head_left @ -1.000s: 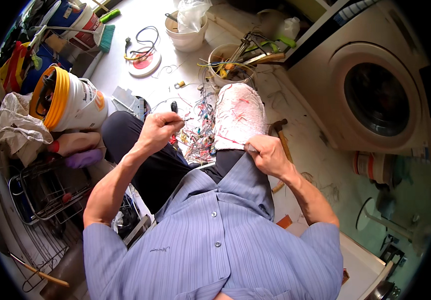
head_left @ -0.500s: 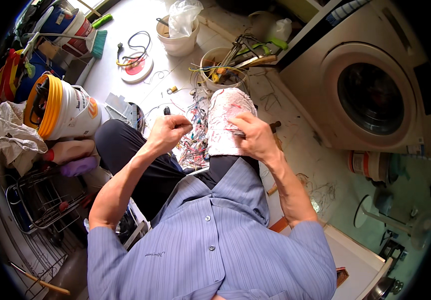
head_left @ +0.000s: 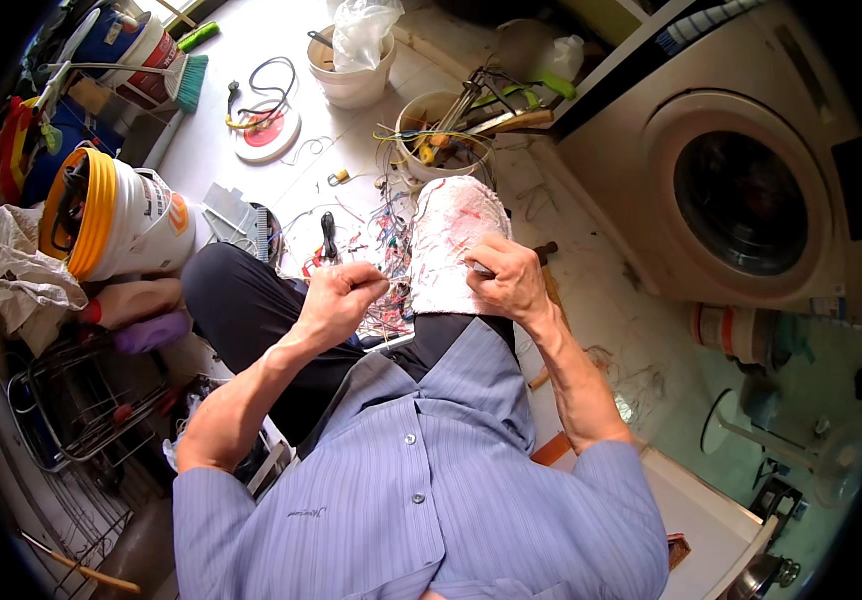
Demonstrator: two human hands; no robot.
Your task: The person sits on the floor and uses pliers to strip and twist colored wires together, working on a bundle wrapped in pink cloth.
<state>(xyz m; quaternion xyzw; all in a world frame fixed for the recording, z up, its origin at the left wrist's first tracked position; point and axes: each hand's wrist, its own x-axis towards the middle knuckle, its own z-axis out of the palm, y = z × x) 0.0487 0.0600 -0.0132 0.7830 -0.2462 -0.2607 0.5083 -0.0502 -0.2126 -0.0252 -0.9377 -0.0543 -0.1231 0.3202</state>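
Near the middle of the head view, the left hand (head_left: 336, 298) is pinched shut on a thin wire (head_left: 383, 283) that runs right toward the cloth-wrapped knee (head_left: 451, 245). Just right of it, the right hand (head_left: 506, 280) presses curled fingers against that stained white cloth; whether it grips anything I cannot tell. Beyond the hands, loose coloured wires (head_left: 376, 235) lie on the floor, with a tub of tools (head_left: 441, 135) farther off. Far left stands a white bucket with a yellow rim (head_left: 116, 215); a washing machine (head_left: 741, 190) fills the right.

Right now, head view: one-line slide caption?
Seated person's left hand pinches a thin wire; right hand steadies a white cloth over the knee.
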